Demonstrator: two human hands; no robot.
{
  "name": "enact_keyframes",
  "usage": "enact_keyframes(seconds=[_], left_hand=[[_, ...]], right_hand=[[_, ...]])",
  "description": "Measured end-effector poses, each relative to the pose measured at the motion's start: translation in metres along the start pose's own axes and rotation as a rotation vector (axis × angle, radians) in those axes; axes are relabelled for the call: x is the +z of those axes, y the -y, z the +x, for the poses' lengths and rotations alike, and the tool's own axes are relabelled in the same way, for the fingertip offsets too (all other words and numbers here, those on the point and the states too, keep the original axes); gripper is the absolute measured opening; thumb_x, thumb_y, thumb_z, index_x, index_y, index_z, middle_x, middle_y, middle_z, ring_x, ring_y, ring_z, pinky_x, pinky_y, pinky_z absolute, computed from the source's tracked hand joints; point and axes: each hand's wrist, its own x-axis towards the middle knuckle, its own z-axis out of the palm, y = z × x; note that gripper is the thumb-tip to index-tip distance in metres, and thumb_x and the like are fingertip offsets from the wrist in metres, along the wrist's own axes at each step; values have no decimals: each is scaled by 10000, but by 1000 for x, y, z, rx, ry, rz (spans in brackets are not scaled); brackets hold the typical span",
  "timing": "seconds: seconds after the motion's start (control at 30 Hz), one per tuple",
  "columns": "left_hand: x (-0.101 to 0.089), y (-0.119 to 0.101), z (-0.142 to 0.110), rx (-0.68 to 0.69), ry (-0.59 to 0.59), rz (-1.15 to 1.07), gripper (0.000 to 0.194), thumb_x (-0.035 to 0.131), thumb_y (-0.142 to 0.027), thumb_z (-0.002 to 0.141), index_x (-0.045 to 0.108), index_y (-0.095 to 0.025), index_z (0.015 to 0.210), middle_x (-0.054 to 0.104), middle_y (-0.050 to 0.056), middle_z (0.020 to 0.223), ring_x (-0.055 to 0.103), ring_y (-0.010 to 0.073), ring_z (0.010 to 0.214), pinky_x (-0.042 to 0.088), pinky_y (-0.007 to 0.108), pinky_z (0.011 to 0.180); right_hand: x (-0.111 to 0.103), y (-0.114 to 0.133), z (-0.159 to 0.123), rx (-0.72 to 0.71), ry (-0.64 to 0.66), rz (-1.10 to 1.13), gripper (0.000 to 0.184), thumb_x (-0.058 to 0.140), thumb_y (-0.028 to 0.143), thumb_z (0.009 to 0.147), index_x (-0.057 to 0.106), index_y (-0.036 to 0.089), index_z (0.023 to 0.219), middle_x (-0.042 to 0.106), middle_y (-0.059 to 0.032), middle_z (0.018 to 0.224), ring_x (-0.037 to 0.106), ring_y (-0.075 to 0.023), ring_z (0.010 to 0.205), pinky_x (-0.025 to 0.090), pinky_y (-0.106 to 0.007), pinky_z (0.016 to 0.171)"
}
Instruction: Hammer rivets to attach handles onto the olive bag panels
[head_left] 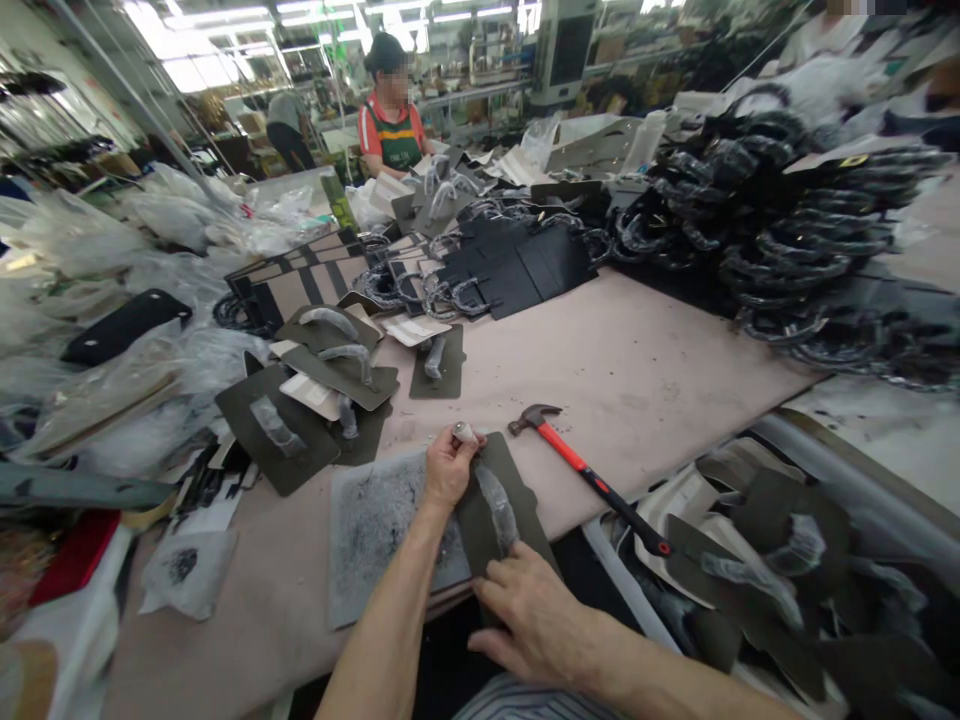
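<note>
A dark olive bag panel lies at the table's front edge, partly over a grey scuffed slab. A plastic-wrapped handle runs along it. At the panel's upper end, my left hand is closed on a small pale cylindrical piece, whose exact kind I cannot make out. My right hand grips the panel's near end by the handle's lower tip; its fingertips are partly hidden. Just right of the panel, a claw hammer with a red and black handle lies on the table.
Similar panels with wrapped handles are piled at the left. Black bag pieces lie behind, with a tall stack of wrapped black handles at right. A bin of panels stands at front right. A co-worker is across the table.
</note>
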Motion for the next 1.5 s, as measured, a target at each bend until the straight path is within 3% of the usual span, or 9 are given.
enact_keyframes(seconds=[0.1, 0.23, 0.43, 0.83, 0.93, 1.1, 1.2, 1.4, 1.5], left_hand=[[-8, -2, 1, -41, 41, -7, 327, 755, -380, 745, 631, -158, 951, 741, 64, 855, 718, 204, 819, 557, 348, 832], [-15, -7, 4, -110, 142, 24, 315, 760, -385, 745, 657, -158, 937, 743, 66, 865, 712, 212, 854, 545, 362, 873], [-16, -10, 5, -101, 199, 108, 254, 734, -372, 775, 680, -165, 912, 745, 75, 873, 703, 222, 878, 538, 372, 888], [-18, -15, 8, -97, 271, 182, 222, 711, -350, 790, 692, -162, 905, 755, 92, 898, 699, 227, 880, 531, 363, 875], [-16, -15, 2, -33, 246, 261, 170, 692, -312, 797, 704, -171, 891, 756, 81, 885, 690, 224, 877, 522, 342, 857], [-13, -16, -16, 136, 196, 418, 129, 626, -250, 832, 717, -210, 913, 751, 51, 897, 672, 203, 825, 507, 309, 813], [-11, -15, -21, 183, 185, 452, 141, 591, -219, 850, 707, -218, 931, 749, 46, 903, 676, 206, 843, 505, 309, 816], [-9, -15, -19, 180, 151, 436, 131, 598, -192, 832, 711, -210, 894, 749, 40, 879, 677, 210, 841, 498, 303, 802], [-10, -13, -19, 199, 163, 454, 142, 591, -187, 834, 710, -206, 909, 748, 43, 875, 681, 212, 834, 497, 306, 791]], right_hand=[[-22, -21, -2, 95, -266, 49, 275, 509, 414, 935, 630, 176, 1004, 631, -66, 867, 561, -202, 814, 379, -345, 777], [-45, -78, -5, 453, -518, -161, 259, 494, 324, 944, 612, 150, 1095, 606, -136, 1075, 538, -252, 986, 380, -363, 847], [-50, -144, -15, 780, -359, -339, 310, 552, 366, 900, 616, 126, 1085, 589, -153, 1096, 514, -289, 1019, 375, -369, 830], [-55, -150, -10, 787, -198, -345, 193, 520, 324, 924, 584, 146, 962, 600, -119, 929, 561, -235, 869, 361, -317, 723], [-62, -152, -8, 824, -163, -112, 126, 528, 272, 894, 557, 153, 923, 595, -87, 861, 562, -197, 779, 361, -294, 663], [-66, -135, -6, 941, -109, 1010, 89, 519, 265, 830, 469, 196, 806, 493, 29, 664, 439, -98, 501, 362, -238, 477], [-78, -111, -3, 995, -181, 1302, 135, 485, 334, 854, 420, 220, 820, 409, 78, 615, 303, -65, 394, 289, -211, 380], [-130, -65, 13, 484, -564, 412, 336, 344, 496, 959, 455, 221, 801, 452, 34, 599, 414, -106, 496, 303, -241, 483], [-134, -61, 20, 382, -412, 32, 266, 374, 396, 967, 481, 209, 811, 494, 4, 591, 410, -117, 494, 249, -273, 503]])
